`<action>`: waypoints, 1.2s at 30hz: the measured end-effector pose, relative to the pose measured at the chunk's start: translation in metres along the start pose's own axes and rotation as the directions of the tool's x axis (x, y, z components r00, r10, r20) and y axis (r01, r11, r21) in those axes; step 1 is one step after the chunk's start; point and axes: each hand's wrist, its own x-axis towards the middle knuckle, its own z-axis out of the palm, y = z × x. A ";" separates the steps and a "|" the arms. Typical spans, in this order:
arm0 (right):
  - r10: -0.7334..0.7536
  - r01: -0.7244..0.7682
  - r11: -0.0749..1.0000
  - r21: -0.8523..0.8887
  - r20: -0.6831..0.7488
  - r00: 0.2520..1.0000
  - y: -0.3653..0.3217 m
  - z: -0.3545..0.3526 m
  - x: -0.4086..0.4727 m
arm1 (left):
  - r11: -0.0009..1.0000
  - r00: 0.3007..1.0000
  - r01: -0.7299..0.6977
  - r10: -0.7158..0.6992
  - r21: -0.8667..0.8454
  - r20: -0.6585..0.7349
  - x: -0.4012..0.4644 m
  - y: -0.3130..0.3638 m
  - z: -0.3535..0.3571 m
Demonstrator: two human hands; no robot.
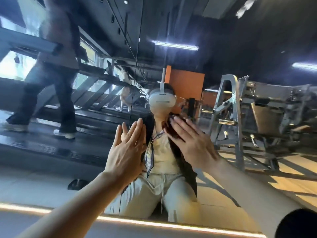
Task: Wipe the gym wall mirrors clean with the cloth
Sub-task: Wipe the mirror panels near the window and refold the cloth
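Dark cloth (pixel 169 125) under right hand (pixel 192 143) (fingers flat) on mirror (pixel 240 40)

Reflected gym interior: dark ceiling (pixel 240 40) with strip lights (pixel 176 45), orange wall panel (pixel 187 86). Grey weight machine (pixel 240 107) stands right, treadmills (pixel 51 127) left, on sunlit wooden floor (pixel 283 170).

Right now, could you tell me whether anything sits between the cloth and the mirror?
Nothing visible does. The right hand presses the dark cloth flat on the mirror; the left hand lies open beside it.
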 end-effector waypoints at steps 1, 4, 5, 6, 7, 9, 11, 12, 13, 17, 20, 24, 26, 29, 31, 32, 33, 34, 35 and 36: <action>0.145 -0.145 0.989 -0.004 -0.063 0.987 0.019 -0.003 0.017 | 1.000 1.000 0.025 -0.025 -0.002 0.003 -0.001 -0.001 0.001; 0.533 -0.531 0.845 0.068 -0.191 0.824 0.052 -0.016 0.064 | 0.999 0.999 0.038 -0.038 0.023 0.003 -0.001 -0.005 0.011; 0.556 -0.549 0.830 0.095 -0.205 0.805 0.047 -0.015 0.066 | 0.999 1.000 0.021 -0.021 0.041 0.000 -0.002 -0.005 0.012; 0.525 -0.513 0.851 0.110 -0.215 0.824 0.036 -0.010 0.061 | 0.998 1.000 0.009 -0.008 0.058 -0.009 -0.002 -0.005 0.013; 0.446 -0.432 0.895 0.111 -0.203 0.872 0.021 -0.004 0.047 | 0.998 1.000 0.001 -0.001 0.068 -0.009 -0.002 -0.004 0.014; 0.176 -0.167 0.982 0.087 -0.102 0.979 -0.019 0.010 0.002 | 0.998 1.000 -0.001 0.001 0.062 -0.004 -0.001 -0.001 0.010; -0.122 0.119 0.990 0.080 0.037 0.992 -0.037 0.010 -0.034 | 0.999 1.000 0.004 -0.003 0.039 -0.019 -0.001 0.000 0.004; -0.211 0.204 0.975 0.088 0.074 0.975 -0.029 0.006 -0.039 | 1.000 0.999 0.003 -0.002 0.020 -0.041 0.000 0.000 0.000; -0.230 0.224 0.970 0.088 0.063 0.971 -0.015 0.003 -0.034 | 1.000 0.997 -0.005 0.005 0.000 -0.072 0.003 -0.002 -0.005; 0.295 -0.280 0.955 0.101 -0.189 0.937 0.063 -0.011 0.052 | 0.999 0.986 -0.038 0.038 -0.001 -0.162 0.031 -0.020 -0.032; 0.565 -0.535 0.825 0.182 -0.267 0.781 0.079 -0.018 0.106 | 0.999 0.973 -0.031 0.033 0.014 -0.228 0.059 -0.037 -0.049; 0.204 -0.173 0.972 0.162 -0.204 0.957 -0.009 0.014 0.085 | 0.999 0.957 -0.048 0.049 0.009 -0.284 0.078 -0.051 -0.058; -0.179 0.185 0.977 0.107 -0.055 0.982 -0.037 0.022 0.063 | 0.996 0.948 -0.092 0.092 0.014 -0.305 0.081 -0.059 -0.058; -0.298 0.306 0.946 0.108 -0.082 0.951 -0.006 0.020 0.089 | 0.988 0.941 -0.142 0.156 0.068 -0.301 0.089 -0.076 -0.060; -0.029 0.054 0.994 0.097 -0.240 0.970 0.035 0.013 0.136 | 0.983 0.940 -0.150 0.174 0.102 -0.293 0.099 -0.089 -0.064; 0.135 -0.105 0.988 0.111 -0.309 0.942 0.054 0.007 0.161 | 0.983 0.939 -0.150 0.176 0.110 -0.294 0.104 -0.093 -0.066; 0.277 -0.240 0.960 0.145 -0.354 0.893 0.068 0.001 0.183 | 0.982 0.938 -0.148 0.177 0.115 -0.299 0.109 -0.096 -0.069; 0.387 -0.336 0.921 0.197 -0.374 0.843 0.071 -0.003 0.200 | 0.983 0.936 -0.145 0.174 0.116 -0.306 0.115 -0.098 -0.072; 0.436 -0.377 0.899 0.223 -0.391 0.811 0.064 -0.001 0.213 | 0.983 0.931 -0.141 0.171 0.115 -0.321 0.119 -0.100 -0.075; 0.418 -0.359 0.908 0.218 -0.398 0.816 0.050 0.005 0.218 | 0.984 0.926 -0.138 0.167 0.110 -0.338 0.124 -0.101 -0.078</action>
